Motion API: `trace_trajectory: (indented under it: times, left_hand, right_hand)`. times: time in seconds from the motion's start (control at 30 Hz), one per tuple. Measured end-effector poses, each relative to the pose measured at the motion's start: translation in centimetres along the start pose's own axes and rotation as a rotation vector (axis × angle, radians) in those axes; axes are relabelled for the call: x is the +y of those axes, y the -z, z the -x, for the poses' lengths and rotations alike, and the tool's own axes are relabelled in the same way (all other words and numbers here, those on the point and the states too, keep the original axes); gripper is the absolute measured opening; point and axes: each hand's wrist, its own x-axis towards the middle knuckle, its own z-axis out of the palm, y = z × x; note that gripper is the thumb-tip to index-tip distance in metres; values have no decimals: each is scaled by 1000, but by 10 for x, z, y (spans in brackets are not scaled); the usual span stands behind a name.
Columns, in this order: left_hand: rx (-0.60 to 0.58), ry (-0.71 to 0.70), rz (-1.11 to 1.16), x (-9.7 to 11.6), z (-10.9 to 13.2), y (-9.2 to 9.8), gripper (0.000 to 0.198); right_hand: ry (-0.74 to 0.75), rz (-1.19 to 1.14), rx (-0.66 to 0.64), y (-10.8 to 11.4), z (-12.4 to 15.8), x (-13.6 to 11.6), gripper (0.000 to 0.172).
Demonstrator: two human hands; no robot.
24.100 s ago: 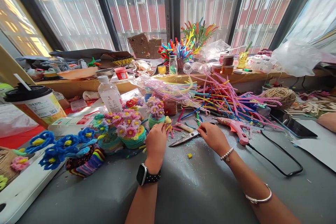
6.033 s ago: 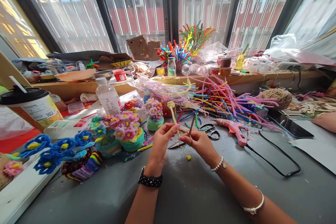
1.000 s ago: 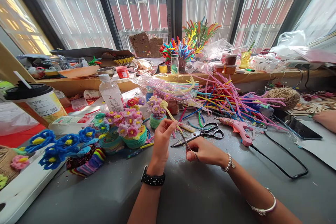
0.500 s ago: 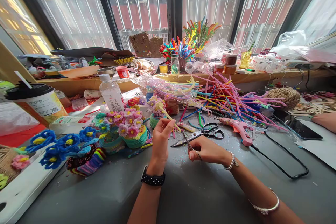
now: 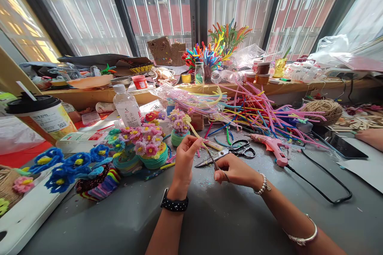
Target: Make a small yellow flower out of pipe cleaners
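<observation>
Near the middle of the grey table, my left hand (image 5: 183,163) pinches a pale yellow pipe cleaner (image 5: 194,130) between thumb and fingertips. Its upper end reaches toward a small pot of pink and purple fuzzy flowers (image 5: 178,121), with a yellow fuzzy tip beside them. My right hand (image 5: 235,170) grips slim metal scissors (image 5: 213,160), their blades pointing up and left at the strip below my left fingertips. Whether the blades touch the strip I cannot tell. Black-handled scissors (image 5: 229,153) lie on the table just behind my right hand. Fine fuzz is scattered under both hands.
A pink glue gun (image 5: 273,147) with a black cord lies to the right, near a phone (image 5: 341,143) and another person's hand (image 5: 369,137). Loose pipe cleaners (image 5: 263,107) pile up behind. Blue flowers (image 5: 76,161), a bottle (image 5: 127,105) and a drink cup (image 5: 44,117) stand left.
My left hand has moved slightly right and the yellow pipe cleaner has shifted with it. The right hand stays nearly in place, still holding the scissors.
</observation>
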Motion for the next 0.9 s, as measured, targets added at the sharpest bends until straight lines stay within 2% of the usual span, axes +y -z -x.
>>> trace_trajectory:
  times: [0.17, 0.9]
  left_hand:
    - [11, 3, -10, 1, 1, 0, 15]
    - [6, 3, -20, 0, 0, 1, 14]
  right_hand:
    - [18, -7, -36, 0, 0, 1, 67]
    - [14, -14, -38, -1, 0, 0, 65]
